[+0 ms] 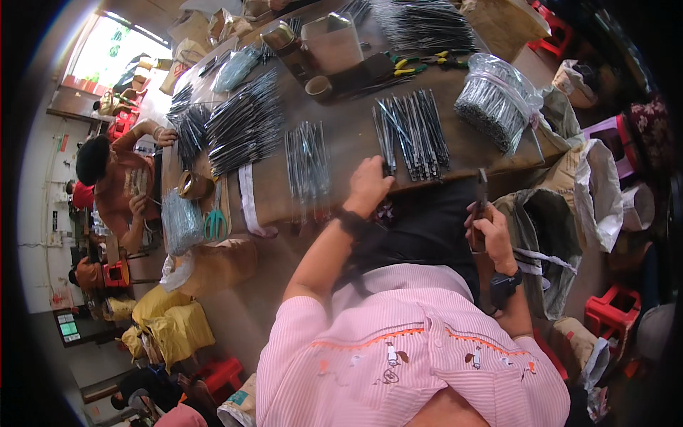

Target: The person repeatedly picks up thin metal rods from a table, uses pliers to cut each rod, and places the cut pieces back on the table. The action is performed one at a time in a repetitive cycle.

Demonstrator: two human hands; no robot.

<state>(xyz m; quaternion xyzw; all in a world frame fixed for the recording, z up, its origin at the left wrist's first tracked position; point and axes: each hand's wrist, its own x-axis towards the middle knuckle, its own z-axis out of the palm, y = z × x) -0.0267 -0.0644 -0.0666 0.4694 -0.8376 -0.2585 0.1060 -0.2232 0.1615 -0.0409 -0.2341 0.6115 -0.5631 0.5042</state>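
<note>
My left hand (368, 186) is at the table's near edge, fingers closed at the lower end of the leftmost strip in a row of thin dark strips (416, 135). My right hand (492, 231) is off the table, in front of my body, closed around a dark, narrow tool (482, 186) that points up; its exact kind is unclear. Left of my left hand lies a sparser row of thin, shiny strips (307, 160). To the right of the dark row stands a thick bundle of strips (491, 107) in clear plastic.
Pliers with yellow-and-black handles (409, 69) lie farther back, near a clear plastic box (333, 44) and a large strip pile (427, 25). Teal-handled scissors (215, 222) hang at the left edge. A co-worker (128, 178) sits left. Open sacks (544, 235) stand right.
</note>
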